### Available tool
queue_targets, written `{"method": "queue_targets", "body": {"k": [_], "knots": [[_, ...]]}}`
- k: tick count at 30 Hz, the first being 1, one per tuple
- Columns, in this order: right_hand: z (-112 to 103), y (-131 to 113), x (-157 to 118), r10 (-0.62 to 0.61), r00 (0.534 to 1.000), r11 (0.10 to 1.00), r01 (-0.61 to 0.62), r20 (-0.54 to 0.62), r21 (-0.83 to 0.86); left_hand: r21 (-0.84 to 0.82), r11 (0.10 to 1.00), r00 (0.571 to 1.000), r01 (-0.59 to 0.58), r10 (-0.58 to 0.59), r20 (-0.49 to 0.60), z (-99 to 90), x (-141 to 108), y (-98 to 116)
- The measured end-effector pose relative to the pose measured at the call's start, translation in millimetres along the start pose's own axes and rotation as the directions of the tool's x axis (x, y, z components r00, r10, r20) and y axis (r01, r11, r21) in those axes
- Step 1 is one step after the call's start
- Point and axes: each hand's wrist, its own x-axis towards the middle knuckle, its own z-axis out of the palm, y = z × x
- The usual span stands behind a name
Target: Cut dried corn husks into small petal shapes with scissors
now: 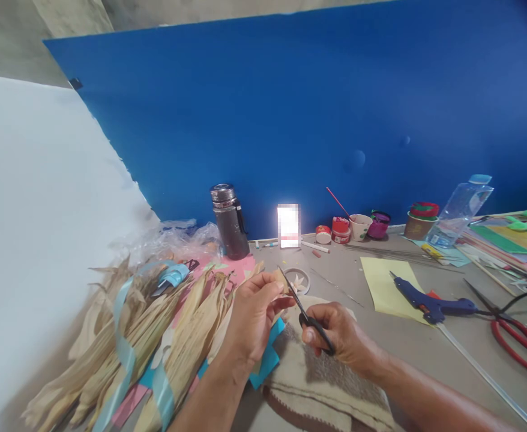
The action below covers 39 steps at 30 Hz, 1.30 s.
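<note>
My left hand (258,309) pinches a small tan piece of corn husk (285,282) between thumb and fingers. In my right hand (339,330) are black-handled scissors (300,309), fingers through the loops, with the blades up against the piece. Whether the blades are fully together is hard to make out. Below both hands lies a folded beige cloth (335,384). Just beyond the fingertips, a roll of tape (306,282) has a small pale star-like shape inside its ring. Dried corn husks (195,324) are heaped left of my left hand.
A dark thermos (233,222) stands at the back, near a bright screen (289,227). Paint pots (341,229) and a paper cup (361,227) line the blue board. Rightward lie yellow paper (380,282), a blue glue gun (430,303), red-handled scissors (515,342) and a tilted plastic bottle (464,207).
</note>
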Motion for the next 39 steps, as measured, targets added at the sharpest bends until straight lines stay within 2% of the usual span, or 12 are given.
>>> {"method": "queue_targets", "body": {"k": [5,9,13,16,22,27,30,32,36,39], "knots": [[1.9,0.6,-1.4,0.018,1.0,1.0,-0.018,-0.003,-0.008,0.039,0.999,1.0,-0.014,0.014,-0.005,0.0,-0.9,2.9],[-0.3,-4.0,-0.7,0.029,0.999,0.999,-0.028,-0.024,0.037,0.165,0.986,0.999,-0.025,0.018,0.041,-4.4,-1.1,10.0],[-11.2,-11.7,2.0,-0.02,0.992,0.986,0.041,-0.125,0.165,0.379,0.925,0.984,0.026,-0.091,0.156,-8.7,-1.5,14.4],[-20.6,-18.1,1.3,-0.051,0.985,0.972,0.087,-0.165,0.216,0.52,0.853,0.963,0.049,-0.179,0.203,-10.2,-1.1,11.6],[-25.2,-26.0,-3.5,-0.117,0.989,0.993,0.117,-0.091,0.003,0.76,0.647,0.909,-0.054,-0.284,0.306,-10.5,-0.1,3.8],[-20.0,-22.2,-5.4,-0.161,0.986,0.977,0.152,-0.05,-0.148,0.796,0.596,0.872,-0.107,-0.328,0.363,-8.9,-4.3,0.5],[-18.1,-21.4,-5.7,-0.165,0.983,0.976,0.152,-0.074,-0.154,0.756,0.647,0.879,-0.099,-0.299,0.372,-8.2,-5.0,-1.2],[-17.9,-22.0,-4.9,-0.171,0.971,0.982,0.154,-0.166,-0.109,0.687,0.722,0.899,-0.085,-0.242,0.366,-6.5,-4.5,-1.8],[-18.9,-21.3,-1.3,-0.149,0.891,0.979,0.193,-0.43,0.061,0.44,0.898,0.951,0.019,-0.153,0.27,3.8,-5.4,-7.3],[-15.3,-19.3,-0.2,-0.153,0.836,0.945,0.28,-0.526,0.171,0.156,0.981,0.968,0.111,-0.143,0.208,15.5,-9.7,-19.8]]}}
